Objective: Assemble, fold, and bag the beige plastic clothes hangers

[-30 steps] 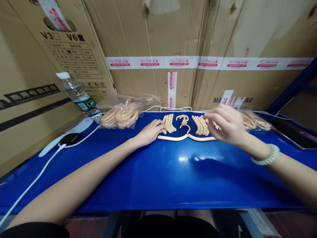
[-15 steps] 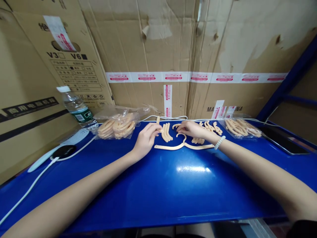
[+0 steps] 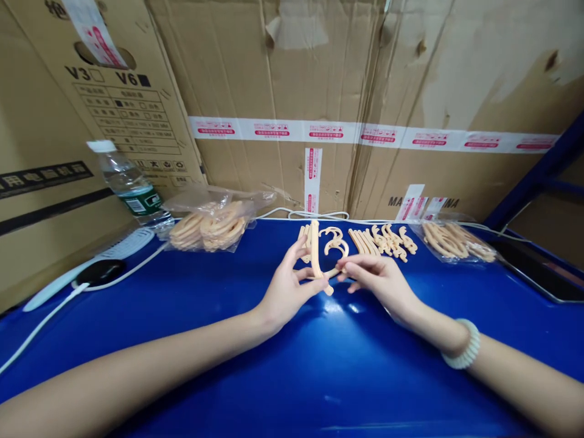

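Observation:
My left hand [image 3: 289, 286] is closed on a beige hanger arm [image 3: 314, 249], a curved strip standing upright with its bent end low by the thumb. Close on its right, my right hand [image 3: 378, 280] pinches with thumb and forefinger; a small pale tip shows there, but I cannot make out the piece. A beige hanger hook [image 3: 345, 246] shows just beyond the fingertips, partly covered. Behind lie loose hooks [image 3: 332, 232]. More hanger arms [image 3: 362, 241] lie in a row beyond my right hand, and short curvy pieces [image 3: 392, 239] lie right of them.
Bagged beige pieces stand at the left [image 3: 212, 228] and right [image 3: 456, 240] of the blue table [image 3: 292, 377]. Farther left are a water bottle [image 3: 137, 194], a pale blue brush [image 3: 132, 246] and a black disc with a white cable [image 3: 103, 272]. A dark phone-like slab [image 3: 542, 267] lies right. Cardboard walls the back.
Both hands have come nearer to me and closer together. The left brings the hanger arm along, and the right has moved away from the loose hooks. The view has shifted slightly.

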The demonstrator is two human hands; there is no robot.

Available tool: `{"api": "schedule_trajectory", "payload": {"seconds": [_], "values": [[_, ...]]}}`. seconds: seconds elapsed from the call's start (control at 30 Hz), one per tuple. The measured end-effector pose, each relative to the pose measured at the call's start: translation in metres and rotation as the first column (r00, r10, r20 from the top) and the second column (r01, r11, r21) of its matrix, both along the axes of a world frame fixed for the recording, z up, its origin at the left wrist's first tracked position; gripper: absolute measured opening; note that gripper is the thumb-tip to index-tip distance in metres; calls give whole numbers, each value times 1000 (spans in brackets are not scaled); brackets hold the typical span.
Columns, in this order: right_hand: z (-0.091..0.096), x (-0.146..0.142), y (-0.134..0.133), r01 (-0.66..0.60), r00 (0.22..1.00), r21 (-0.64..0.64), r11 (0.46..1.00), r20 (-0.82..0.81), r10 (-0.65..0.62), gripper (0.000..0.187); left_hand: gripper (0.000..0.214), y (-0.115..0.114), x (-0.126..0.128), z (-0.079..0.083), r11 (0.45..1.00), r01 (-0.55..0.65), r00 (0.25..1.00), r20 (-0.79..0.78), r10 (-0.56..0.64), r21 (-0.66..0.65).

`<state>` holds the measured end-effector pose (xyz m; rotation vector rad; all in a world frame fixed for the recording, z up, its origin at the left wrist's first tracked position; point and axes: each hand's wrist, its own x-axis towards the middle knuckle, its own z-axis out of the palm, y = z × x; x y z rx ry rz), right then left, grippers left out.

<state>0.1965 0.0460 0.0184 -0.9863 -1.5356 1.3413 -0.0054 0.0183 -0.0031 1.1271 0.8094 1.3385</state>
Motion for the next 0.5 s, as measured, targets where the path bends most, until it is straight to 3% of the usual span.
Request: {"api": "schedule_trajectory", "payload": {"seconds": [0.17,0.37,0.5], "values": [[-11,-7,-10,-10,975,-209,978,-220,-37,33,31,4,-1,-9,996,71,993,-92,-76,-49],[-11,-5,-10,-22,950,-286,958,-305,-69,60,21,2,-3,-9,999,31,987,-158,-25,39],[-13,-4,-11,-81,963,-269,960,-268,6,25,18,0,-5,-9,997,49,986,-164,-39,56]]}}
